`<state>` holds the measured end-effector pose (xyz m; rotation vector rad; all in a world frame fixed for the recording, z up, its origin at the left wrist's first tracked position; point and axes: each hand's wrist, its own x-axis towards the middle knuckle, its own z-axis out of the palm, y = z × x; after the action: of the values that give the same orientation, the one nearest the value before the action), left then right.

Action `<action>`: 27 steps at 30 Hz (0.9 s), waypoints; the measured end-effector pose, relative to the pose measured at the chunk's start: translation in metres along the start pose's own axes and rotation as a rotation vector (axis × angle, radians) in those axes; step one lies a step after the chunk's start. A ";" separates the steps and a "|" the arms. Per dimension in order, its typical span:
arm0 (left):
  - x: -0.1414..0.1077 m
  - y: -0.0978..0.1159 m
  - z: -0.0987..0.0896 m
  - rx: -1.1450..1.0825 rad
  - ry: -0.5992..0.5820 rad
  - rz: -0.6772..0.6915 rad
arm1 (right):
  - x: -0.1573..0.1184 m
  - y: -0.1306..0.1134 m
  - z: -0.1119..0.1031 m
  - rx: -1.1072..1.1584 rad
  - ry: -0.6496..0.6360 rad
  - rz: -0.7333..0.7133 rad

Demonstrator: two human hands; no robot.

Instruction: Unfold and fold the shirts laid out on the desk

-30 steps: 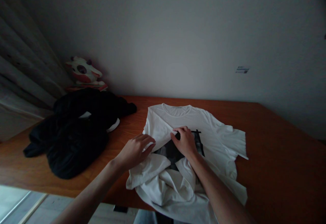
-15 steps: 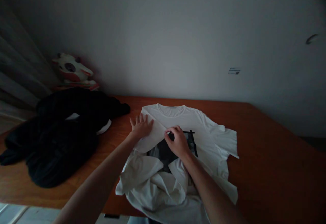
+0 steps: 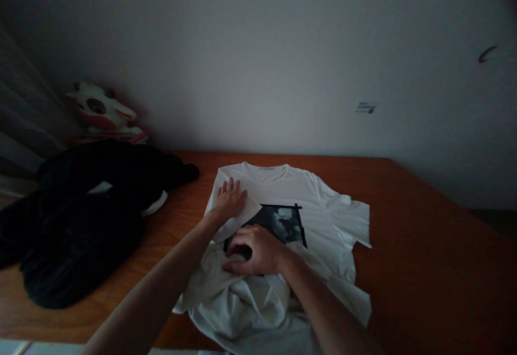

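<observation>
Now right hand (image 3: 254, 255) lower, print (image 3: 280, 224) uncovered

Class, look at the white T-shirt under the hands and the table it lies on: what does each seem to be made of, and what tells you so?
White T-shirt: soft knit fabric, probably cotton, matte; it creases and bunches near the right hand, and the left hand presses it flat. Table: wood or wood veneer, reddish-brown, with a faint sheen; grain is hard to confirm in the dim light.

A heap of black clothing (image 3: 84, 220) lies on the left part of the wooden bench (image 3: 424, 247). Behind it, against the wall, stands a red-and-white plush toy (image 3: 100, 113). A small sticker (image 3: 365, 108) is on the wall.
</observation>
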<state>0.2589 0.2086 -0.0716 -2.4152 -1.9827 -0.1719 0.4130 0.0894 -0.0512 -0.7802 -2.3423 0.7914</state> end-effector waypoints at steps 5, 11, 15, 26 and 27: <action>-0.003 0.006 0.005 0.064 -0.021 0.005 | -0.002 -0.005 -0.001 0.001 -0.051 0.047; 0.002 0.006 0.003 0.069 -0.076 -0.026 | -0.001 -0.012 0.003 -0.032 -0.179 -0.002; -0.001 0.009 0.003 0.076 -0.020 -0.024 | -0.001 -0.012 0.004 0.012 -0.241 -0.026; -0.006 0.006 0.005 0.014 0.108 -0.039 | -0.034 0.040 -0.066 0.166 0.387 0.408; -0.006 0.005 0.005 0.018 0.107 -0.028 | -0.046 0.053 -0.079 0.099 0.463 0.462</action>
<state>0.2633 0.2020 -0.0772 -2.3166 -1.9646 -0.2763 0.5136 0.1222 -0.0470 -1.3270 -1.7207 0.7987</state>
